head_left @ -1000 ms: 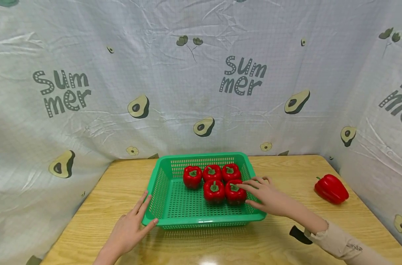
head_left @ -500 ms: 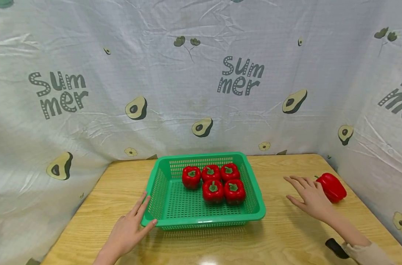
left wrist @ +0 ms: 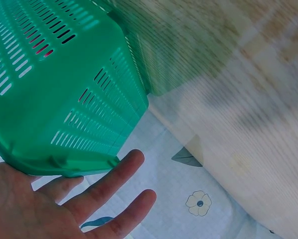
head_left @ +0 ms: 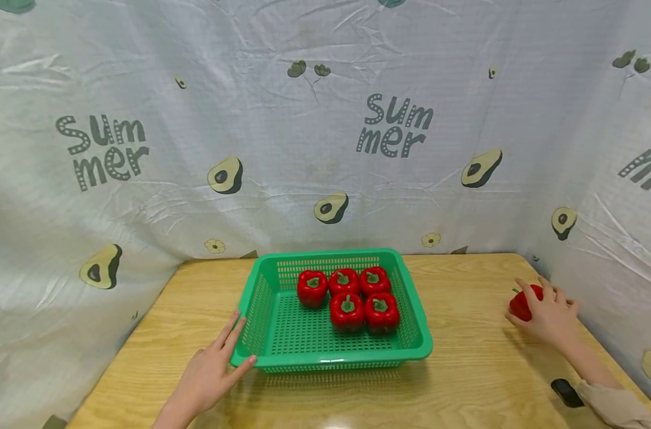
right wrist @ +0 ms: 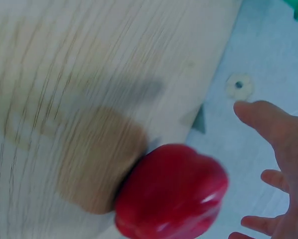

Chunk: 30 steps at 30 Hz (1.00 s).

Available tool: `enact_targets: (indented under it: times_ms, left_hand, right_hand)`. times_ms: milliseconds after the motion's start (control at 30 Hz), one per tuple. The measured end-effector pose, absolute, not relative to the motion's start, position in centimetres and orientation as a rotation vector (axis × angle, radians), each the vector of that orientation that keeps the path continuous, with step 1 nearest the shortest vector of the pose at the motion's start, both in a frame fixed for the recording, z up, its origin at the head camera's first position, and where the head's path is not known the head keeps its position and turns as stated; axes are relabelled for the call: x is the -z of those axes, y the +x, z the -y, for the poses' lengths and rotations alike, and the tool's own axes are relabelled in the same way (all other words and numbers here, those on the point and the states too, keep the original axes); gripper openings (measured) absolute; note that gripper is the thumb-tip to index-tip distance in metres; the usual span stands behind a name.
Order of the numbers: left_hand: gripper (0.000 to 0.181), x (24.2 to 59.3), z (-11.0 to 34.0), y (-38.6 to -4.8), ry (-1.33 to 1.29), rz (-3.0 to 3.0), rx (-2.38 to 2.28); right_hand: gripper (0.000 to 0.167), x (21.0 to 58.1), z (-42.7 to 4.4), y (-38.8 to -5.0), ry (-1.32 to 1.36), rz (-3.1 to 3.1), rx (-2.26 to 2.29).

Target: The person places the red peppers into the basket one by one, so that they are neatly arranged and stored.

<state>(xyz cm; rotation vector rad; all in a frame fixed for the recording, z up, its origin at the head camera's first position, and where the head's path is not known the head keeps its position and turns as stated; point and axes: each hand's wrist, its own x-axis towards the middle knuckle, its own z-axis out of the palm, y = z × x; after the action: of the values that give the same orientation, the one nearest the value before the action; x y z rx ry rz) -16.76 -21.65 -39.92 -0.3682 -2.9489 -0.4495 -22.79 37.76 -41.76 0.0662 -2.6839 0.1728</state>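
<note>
Several red bell peppers (head_left: 347, 314) stand stem up inside a green plastic basket (head_left: 331, 360), grouped toward its right side. My left hand (head_left: 204, 375) rests its fingers against the basket's left front corner; in the left wrist view those fingers stretch out straight below the rim. At the far right lies a lone red bell pepper (head_left: 520, 307), partly covered by my right hand (head_left: 552, 319). From the right wrist view, a gap separates this pepper (right wrist: 171, 191) from the spread thumb and fingers of the right hand (right wrist: 293, 159).
The wooden table (head_left: 465, 357) carries the basket at its middle. A pale cloth (head_left: 282, 149) with avocado and lettering prints hangs behind and at both sides. A black band (head_left: 567, 393) sits by the right wrist.
My right hand has moved right, from above the peppers in the basket to over the lone bell pepper. The left hand and basket have stayed in place.
</note>
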Motion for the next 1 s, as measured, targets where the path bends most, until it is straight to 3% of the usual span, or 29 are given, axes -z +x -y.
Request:
enact_targets:
  times_ms: [267, 567, 1000]
  left_hand:
    - [0.071, 39.8, 21.5, -16.8, -0.367, 2.976, 0.449]
    - [0.071, 39.8, 21.5, -16.7, -0.358, 2.977, 0.486]
    - [0.071, 39.7, 21.5, -16.8, -0.352, 2.979, 0.479]
  right_hand:
    - [0.091, 43.0, -39.7, -23.3, -0.061, 2.839, -0.226]
    - [0.076, 43.6, -40.4, -23.6, -0.097, 2.841, -0.275]
    - [0.070, 43.1, -39.9, -23.3, -0.108, 2.763, -0.278]
